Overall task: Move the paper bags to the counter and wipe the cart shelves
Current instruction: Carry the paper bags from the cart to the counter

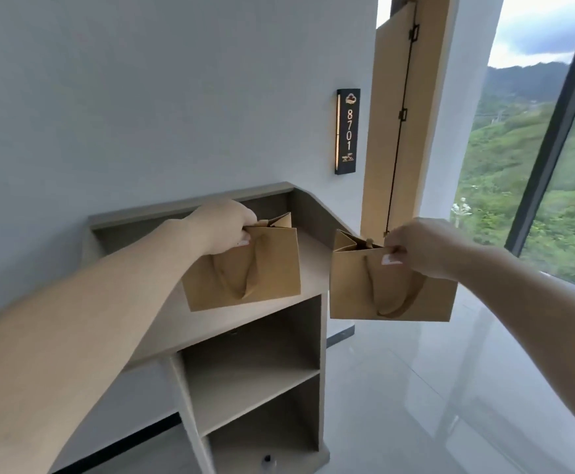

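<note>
My left hand grips the top edge of a brown paper bag and holds it over the grey-beige counter top; whether the bag's bottom touches the surface I cannot tell. My right hand pinches the rim of a second brown paper bag, which hangs in the air just past the counter's right end, above the floor. Both bags are upright with their handles drooping down the front. No cart is in view.
The counter stands against a pale wall and has open shelves below its top. A dark room sign hangs on the wall beside a wooden door. Glossy floor spreads to the right, with a large window behind.
</note>
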`<state>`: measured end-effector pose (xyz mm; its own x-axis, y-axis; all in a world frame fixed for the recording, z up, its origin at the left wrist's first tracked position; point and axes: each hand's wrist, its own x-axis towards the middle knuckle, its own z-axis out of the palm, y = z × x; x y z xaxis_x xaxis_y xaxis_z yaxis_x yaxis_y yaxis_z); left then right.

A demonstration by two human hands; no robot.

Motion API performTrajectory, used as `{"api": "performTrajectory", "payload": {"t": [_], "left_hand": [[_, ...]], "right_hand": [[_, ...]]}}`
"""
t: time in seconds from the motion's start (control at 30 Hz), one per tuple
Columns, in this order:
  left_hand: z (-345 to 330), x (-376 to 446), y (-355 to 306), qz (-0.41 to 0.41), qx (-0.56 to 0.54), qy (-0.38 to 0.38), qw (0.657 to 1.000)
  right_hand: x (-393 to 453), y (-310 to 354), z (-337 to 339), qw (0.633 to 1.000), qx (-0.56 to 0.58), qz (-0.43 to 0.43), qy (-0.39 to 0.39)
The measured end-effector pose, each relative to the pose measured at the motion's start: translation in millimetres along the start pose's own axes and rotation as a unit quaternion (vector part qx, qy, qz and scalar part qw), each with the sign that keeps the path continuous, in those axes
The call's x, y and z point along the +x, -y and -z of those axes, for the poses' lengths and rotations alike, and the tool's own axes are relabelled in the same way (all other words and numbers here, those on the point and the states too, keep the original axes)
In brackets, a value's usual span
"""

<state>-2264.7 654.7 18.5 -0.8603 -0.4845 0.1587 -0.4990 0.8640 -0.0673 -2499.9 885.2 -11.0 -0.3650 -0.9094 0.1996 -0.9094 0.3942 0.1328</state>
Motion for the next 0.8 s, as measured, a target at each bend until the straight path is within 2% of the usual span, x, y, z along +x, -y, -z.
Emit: {"api": "performTrajectory", "payload": {"t": [0.27, 0.47, 0.63, 0.8], "left_hand": [[-27.2, 11.2, 71.2, 0.133, -0.004, 0.014, 0.991], [-39.2, 16.0, 107.9, 0.256, -0.019, 0.017, 0.966], [-52.9, 8.0, 136.2, 0.308, -0.027, 0.021, 0.951], [-71.5, 11.2, 176.3, 0.329, -0.018, 0.034, 0.944]], "right_hand": [[126.4, 37.1, -33.8, 0.992, 0.028, 0.126, 0.000], [212.3, 60.0, -47.4, 0.978, 0.057, 0.200, 0.014], [260.5, 92.1, -61.2, 0.964, 0.051, 0.259, 0.015], [302.3, 127.8, -78.6, 0.958, 0.054, 0.279, 0.030]]}}
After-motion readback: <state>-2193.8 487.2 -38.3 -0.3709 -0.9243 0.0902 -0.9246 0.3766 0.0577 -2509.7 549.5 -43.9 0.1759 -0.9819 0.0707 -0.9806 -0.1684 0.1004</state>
